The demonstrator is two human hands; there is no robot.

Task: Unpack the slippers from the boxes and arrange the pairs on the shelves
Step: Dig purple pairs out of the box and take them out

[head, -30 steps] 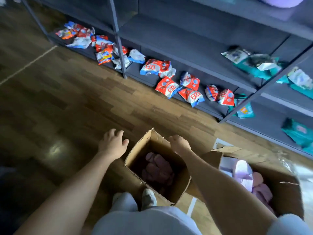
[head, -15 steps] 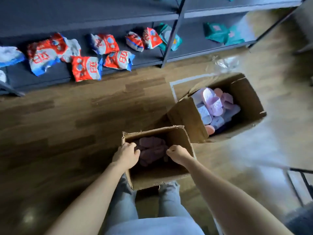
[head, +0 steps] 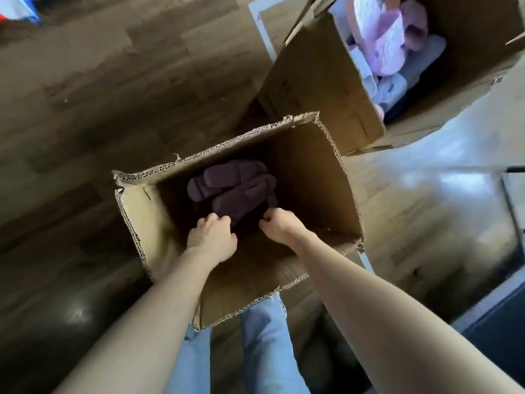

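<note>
Both hands (head: 211, 237) deeper in box (head: 136, 211) since earlier

box (head: 309, 177): corrugated cardbd, matt | floor (head: 119, 69): glossy wood | slippers (head: 233, 186): fuzzy cloth

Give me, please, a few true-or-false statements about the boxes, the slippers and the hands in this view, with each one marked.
1. Both hands are down inside the near box. True: the left hand and the right hand reach in toward the dark purple slippers.
2. The near box is empty. False: dark purple slippers lie at its bottom.
3. The far box holds pale pink and lilac slippers. True.
4. The far box is closed. False: it is open at the top.
5. The boxes stand on a wooden floor. True.
</note>
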